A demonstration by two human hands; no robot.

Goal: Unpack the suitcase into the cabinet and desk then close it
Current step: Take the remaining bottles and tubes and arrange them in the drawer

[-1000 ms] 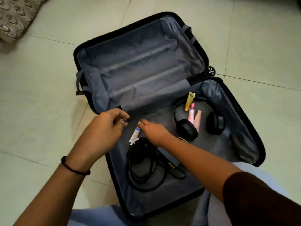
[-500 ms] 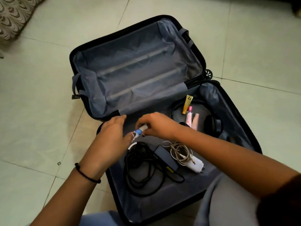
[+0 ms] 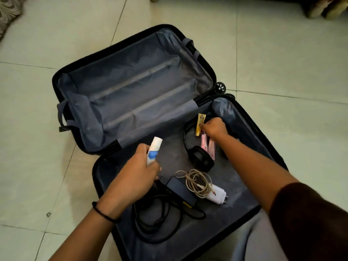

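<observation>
A black suitcase [image 3: 56, 85] lies open on the tiled floor, its grey-lined far half bare. My left hand [image 3: 135, 174] grips a white and blue tube [image 3: 153, 150] over the near half. My right hand [image 3: 214, 128] pinches a small gold tube [image 3: 200, 123] beside black headphones [image 3: 200, 158]. Two pink tubes [image 3: 207, 146] lie under that hand. A black power adapter [image 3: 180, 191] with a coiled black cable [image 3: 150, 221] and a white charger [image 3: 216, 194] with a beige cord lie in the near half.
Pale floor tiles [image 3: 282, 63] surround the suitcase. A patterned cushion or rug [image 3: 7, 10] shows at the top left corner, and something dark with pale legs [image 3: 327, 8] at the top right. My knees are at the bottom edge.
The white and blue tube passed from my right hand to my left hand. My right hand then reached right to the gold tube by the headphones.
</observation>
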